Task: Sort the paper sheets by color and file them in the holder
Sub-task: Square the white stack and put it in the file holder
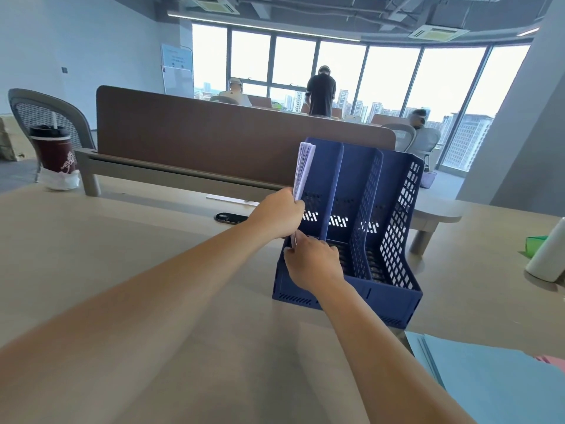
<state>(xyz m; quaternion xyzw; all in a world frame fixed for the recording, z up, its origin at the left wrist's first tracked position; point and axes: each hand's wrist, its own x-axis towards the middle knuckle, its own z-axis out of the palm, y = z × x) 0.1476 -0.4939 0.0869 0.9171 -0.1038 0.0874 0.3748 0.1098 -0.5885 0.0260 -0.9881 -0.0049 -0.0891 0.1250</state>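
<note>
Pale-blue sheets [489, 381] lie flat on the near right corner of the bench [91, 234]. A sliver of pink sheets [552, 361] shows beside them at the frame edge. Judging by the task, both piles have yet to be filed.

Beyond them, the right grip [315, 261] is curled over the front lip of the blue holder [397, 215] and pinches the lower end of a lavender stack [303, 171]. Just above it, the left grip [279, 214] is closed round the stack's near edge, thumb on one face and fingers hidden behind the other. The stack stands nearly upright at the holder's leftmost compartment, against the left wall. The hands hide whether its bottom edge has reached the floor of the compartment. The other two compartments look empty.

Handling, as judged: the stack is light but limp, and loose sheets slide on one another, so they will tend to fan or bow above the hold. A firm pinch low down, with a second hold part-way up the long edge, keeps them squared. The corners may catch and crease on the perforated walls.

Farther off are a white bottle [547, 252] at right and a lidded drink cup [52, 151] at left. Behind the holder runs a brown partition [229, 133].
</note>
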